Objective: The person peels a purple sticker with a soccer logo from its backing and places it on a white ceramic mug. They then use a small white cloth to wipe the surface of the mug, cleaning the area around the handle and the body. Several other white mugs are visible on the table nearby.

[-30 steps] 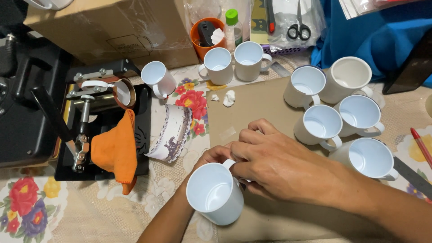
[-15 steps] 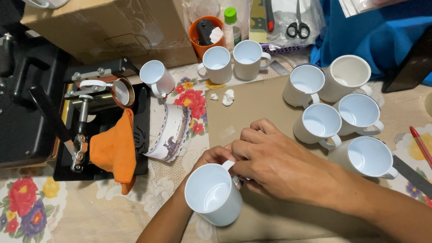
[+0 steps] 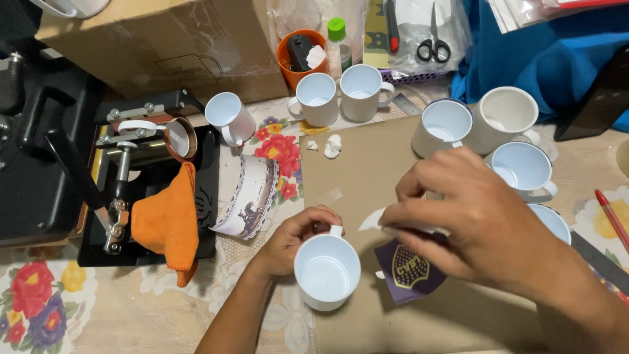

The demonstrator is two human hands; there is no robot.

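My left hand (image 3: 295, 239) grips a white mug (image 3: 326, 272) by its handle side; the mug stands upright on a brown cardboard sheet (image 3: 367, 164). My right hand (image 3: 472, 223) is raised just right of the mug and pinches a thin white strip of paper or tape (image 3: 375, 219). Under that hand lies a dark purple printed sheet with a yellow crest (image 3: 409, 269), flat on the cardboard beside the mug.
Several white mugs (image 3: 445, 124) stand at the back and right. A black mug press (image 3: 124, 164) with an orange cloth (image 3: 167, 219) is at left, a curled printed sheet (image 3: 249, 196) beside it. Scissors (image 3: 432, 39), an orange cup (image 3: 298, 56), a cardboard box (image 3: 164, 46) sit behind.
My right hand has lifted off the mug and moved right, now pinching a white strip. The purple printed sheet has come into view beneath it. The mug stays in my left hand.
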